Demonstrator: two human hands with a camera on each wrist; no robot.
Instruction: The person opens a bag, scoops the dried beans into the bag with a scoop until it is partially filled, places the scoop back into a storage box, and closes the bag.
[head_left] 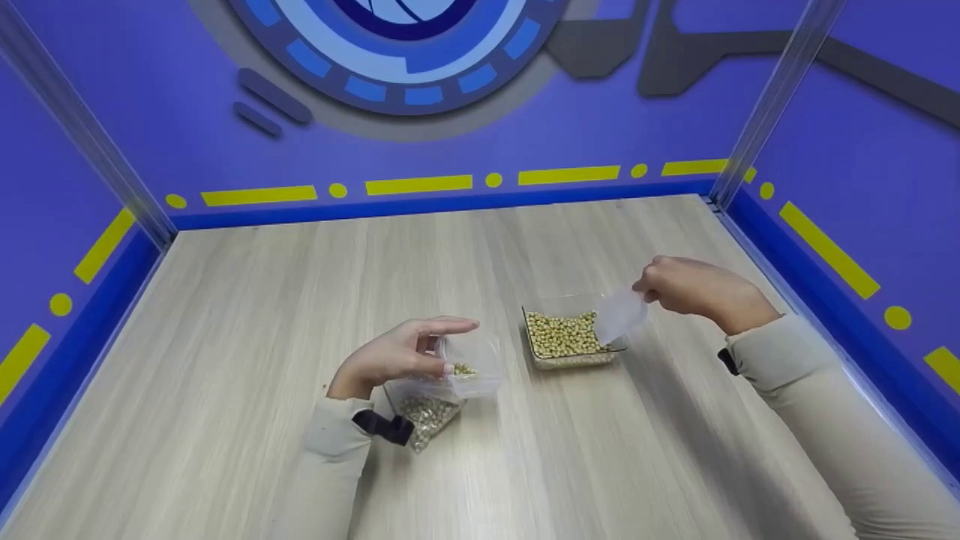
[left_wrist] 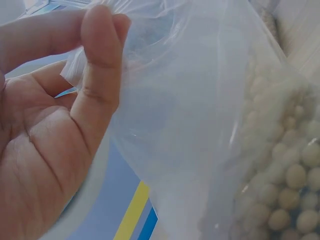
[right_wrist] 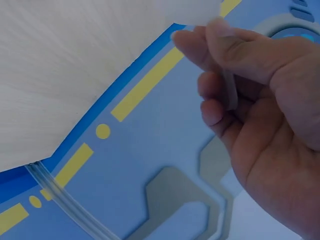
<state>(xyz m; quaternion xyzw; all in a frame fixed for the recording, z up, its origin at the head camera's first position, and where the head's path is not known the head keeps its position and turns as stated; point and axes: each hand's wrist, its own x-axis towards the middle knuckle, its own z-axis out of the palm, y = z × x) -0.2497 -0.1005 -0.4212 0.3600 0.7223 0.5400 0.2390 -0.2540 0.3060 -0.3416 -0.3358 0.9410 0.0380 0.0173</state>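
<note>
My left hand (head_left: 397, 352) pinches the rim of a clear plastic bag (left_wrist: 175, 115) between thumb and fingers. Round yellowish beans (left_wrist: 295, 200) fill the lower part of the bag, and a few show at its mouth. To the right stands a clear rectangular container (head_left: 574, 361), holding many yellow-green beans (head_left: 562, 335). My right hand (head_left: 686, 289) grips the handle of a whitish translucent scoop (head_left: 621, 316). The scoop's head is over the container's right side, and whether it touches the beans I cannot tell. In the right wrist view, the handle runs behind the curled fingers (right_wrist: 212, 111).
Both things are on a light wood-grain table (head_left: 262, 300). Blue-purple panels (head_left: 420, 157) with yellow markings wall in the back and sides. A metal post (head_left: 772, 97) rises at the back right corner.
</note>
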